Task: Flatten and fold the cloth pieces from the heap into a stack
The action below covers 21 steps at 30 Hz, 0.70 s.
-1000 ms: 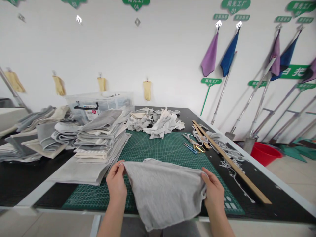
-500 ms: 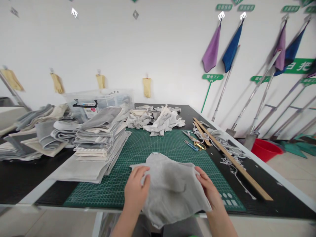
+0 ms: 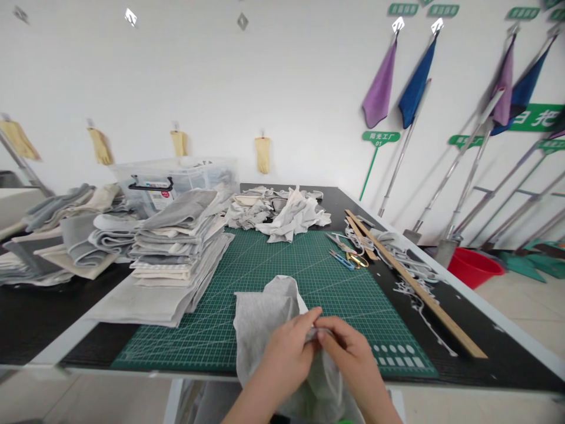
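A light grey piece of cloth (image 3: 260, 324) hangs over the near edge of the green cutting mat (image 3: 194, 347), its far end lying on the mat. My left hand (image 3: 291, 347) pinches a bunched edge of it between thumb and fingers. Close beside, almost touching, my right hand (image 3: 346, 347) is closed on the same gathered edge. The lower part of the cloth drops below the table edge, partly hidden behind my wrists.
Left of the mat rises a stack of folded grey cloths (image 3: 172, 253), with a clear plastic box (image 3: 176, 176) behind. Crumpled cloth scraps (image 3: 291, 215) lie at the far end. Scissors (image 3: 353, 258), blue snips (image 3: 341, 259) and a long wooden strip (image 3: 424, 294) lie right.
My hands have come together at the cloth's right side from holding it spread at both sides. My left hand moved right, and the cloth is now gathered between them.
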Tool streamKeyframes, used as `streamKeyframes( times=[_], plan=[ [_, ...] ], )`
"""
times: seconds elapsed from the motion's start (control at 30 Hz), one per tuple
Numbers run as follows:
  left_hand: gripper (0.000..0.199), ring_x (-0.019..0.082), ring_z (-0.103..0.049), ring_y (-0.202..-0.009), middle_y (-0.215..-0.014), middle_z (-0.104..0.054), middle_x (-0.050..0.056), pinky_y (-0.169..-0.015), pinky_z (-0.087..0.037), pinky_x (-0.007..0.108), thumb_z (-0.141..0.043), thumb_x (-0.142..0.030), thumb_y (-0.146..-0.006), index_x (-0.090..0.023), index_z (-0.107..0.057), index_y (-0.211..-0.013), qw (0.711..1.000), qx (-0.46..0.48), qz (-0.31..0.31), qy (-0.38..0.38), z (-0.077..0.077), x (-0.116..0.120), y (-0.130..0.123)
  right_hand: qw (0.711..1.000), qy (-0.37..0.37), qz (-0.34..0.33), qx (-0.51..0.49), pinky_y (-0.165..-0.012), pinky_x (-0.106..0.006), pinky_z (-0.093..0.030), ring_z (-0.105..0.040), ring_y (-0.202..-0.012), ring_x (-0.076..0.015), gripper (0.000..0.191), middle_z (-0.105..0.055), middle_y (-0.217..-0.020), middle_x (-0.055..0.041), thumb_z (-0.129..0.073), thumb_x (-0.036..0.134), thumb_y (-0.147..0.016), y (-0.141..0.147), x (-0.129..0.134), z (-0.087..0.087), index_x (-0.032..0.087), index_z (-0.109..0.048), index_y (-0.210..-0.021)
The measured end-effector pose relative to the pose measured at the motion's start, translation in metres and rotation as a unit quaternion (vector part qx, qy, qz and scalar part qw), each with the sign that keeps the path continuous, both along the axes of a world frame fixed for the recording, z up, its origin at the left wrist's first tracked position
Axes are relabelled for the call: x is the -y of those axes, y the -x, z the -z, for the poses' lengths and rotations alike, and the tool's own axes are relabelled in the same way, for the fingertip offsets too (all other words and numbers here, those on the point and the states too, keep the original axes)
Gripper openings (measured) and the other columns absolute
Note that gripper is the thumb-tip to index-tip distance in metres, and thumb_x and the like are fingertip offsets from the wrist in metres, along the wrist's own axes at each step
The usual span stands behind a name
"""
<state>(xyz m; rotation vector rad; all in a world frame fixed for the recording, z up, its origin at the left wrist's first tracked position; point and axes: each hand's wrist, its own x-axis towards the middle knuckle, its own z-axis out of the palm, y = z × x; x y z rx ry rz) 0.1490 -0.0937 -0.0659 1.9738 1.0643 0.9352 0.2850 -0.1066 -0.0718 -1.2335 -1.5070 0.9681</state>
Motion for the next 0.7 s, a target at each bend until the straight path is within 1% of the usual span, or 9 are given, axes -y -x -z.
streamKeyframes(
  times=[0.07,0.13,0.2,0.3,0.43,0.5,0.57,0.63,0.7],
  plan=[
    [0.024,0.016,-0.052,-0.079,-0.085,-0.059,0.003,-0.072,-0.039,0.028,-0.04,-0.018,-0.071,-0.02,-0.056,-0.089,0.994,0.038,-0.105,0.005,-0.002,-0.005,0.002,0.998,0.008,0.026,-0.049,-0.067,-0.027,-0.041,-0.051,-0.079,-0.0175,0.028,-0.057,-0.086,-0.0056,-0.047,0.035,-0.071,-0.001,-0.002,0.005,0.019,-0.053,-0.094],
    [0.016,0.014,-0.05,-0.066,-0.069,-0.056,0.001,-0.062,-0.039,0.026,-0.042,-0.025,-0.071,-0.018,-0.056,-0.075,0.975,0.094,-0.199,0.025,-0.006,-0.009,0.007,0.996,0.015,-0.005,-0.084,-0.069,-0.03,-0.042,-0.049,-0.089,-0.0205,0.043,-0.052,-0.101,-0.0084,-0.046,0.043,-0.07,0.0,-0.003,0.011,0.021,-0.046,-0.107],
    [0.015,0.012,-0.046,-0.059,-0.062,-0.051,-0.001,-0.056,-0.036,0.023,-0.046,-0.03,-0.07,-0.017,-0.053,-0.071,0.955,0.164,-0.241,0.048,-0.012,-0.01,0.011,0.997,-0.001,-0.043,-0.068,-0.078,-0.034,-0.038,-0.043,-0.1,-0.0235,0.058,-0.044,-0.114,-0.0089,-0.052,0.045,-0.064,0.004,-0.002,0.015,0.022,-0.039,-0.115],
    [0.016,0.009,-0.041,-0.053,-0.056,-0.044,-0.003,-0.051,-0.032,0.019,-0.049,-0.03,-0.069,-0.016,-0.048,-0.063,0.926,0.298,-0.213,0.092,-0.018,-0.007,0.011,0.999,-0.023,-0.04,-0.004,-0.088,-0.037,-0.03,-0.038,-0.105,-0.0239,0.065,-0.041,-0.118,-0.008,-0.061,0.036,-0.059,0.014,-0.001,0.022,0.022,-0.036,-0.117],
    [0.021,0.005,-0.036,-0.048,-0.051,-0.038,-0.005,-0.047,-0.03,0.016,-0.052,-0.028,-0.068,-0.015,-0.043,-0.055,0.859,0.455,-0.171,0.16,-0.02,-0.003,0.01,0.996,0.041,-0.078,0.013,-0.064,-0.027,-0.041,-0.052,-0.073,-0.0174,0.025,-0.058,-0.082,-0.0046,-0.049,0.026,-0.067,0.021,-0.004,0.03,0.016,-0.058,-0.088],
    [0.019,0.005,-0.036,-0.046,-0.05,-0.039,-0.006,-0.046,-0.029,0.015,-0.054,-0.026,-0.066,-0.014,-0.043,-0.055,0.827,0.503,-0.187,0.168,-0.022,-0.004,0.015,0.997,0.042,-0.039,0.059,-0.057,-0.025,-0.039,-0.051,-0.064,-0.0157,0.016,-0.058,-0.068,-0.003,-0.046,0.021,-0.067,0.02,-0.005,0.034,0.015,-0.061,-0.072],
    [0.018,0.004,-0.037,-0.046,-0.051,-0.041,-0.006,-0.044,-0.03,0.014,-0.057,-0.025,-0.064,-0.014,-0.045,-0.057,0.798,0.541,-0.212,0.16,-0.027,-0.007,0.023,0.995,0.025,0.011,0.097,-0.06,-0.025,-0.038,-0.051,-0.065,-0.0157,0.015,-0.058,-0.066,-0.0031,-0.047,0.018,-0.065,0.017,-0.006,0.037,0.016,-0.061,-0.068],
    [0.016,0.004,-0.04,-0.047,-0.052,-0.044,-0.005,-0.045,-0.031,0.014,-0.058,-0.024,-0.062,-0.014,-0.046,-0.058,0.778,0.569,-0.23,0.135,-0.036,-0.011,0.031,0.998,0.029,0.01,0.058,-0.061,-0.026,-0.038,-0.05,-0.064,-0.0152,0.014,-0.057,-0.065,-0.003,-0.047,0.021,-0.067,0.015,-0.005,0.038,0.016,-0.06,-0.064],
    [0.015,0.005,-0.042,-0.05,-0.055,-0.047,-0.004,-0.048,-0.034,0.014,-0.059,-0.022,-0.062,-0.014,-0.047,-0.06,0.772,0.581,-0.236,0.101,-0.046,-0.014,0.037,0.995,0.067,-0.033,-0.069,-0.063,-0.027,-0.039,-0.051,-0.065,-0.0148,0.02,-0.057,-0.068,-0.0035,-0.044,0.031,-0.071,0.018,-0.004,0.038,0.016,-0.058,-0.071]
  ],
)
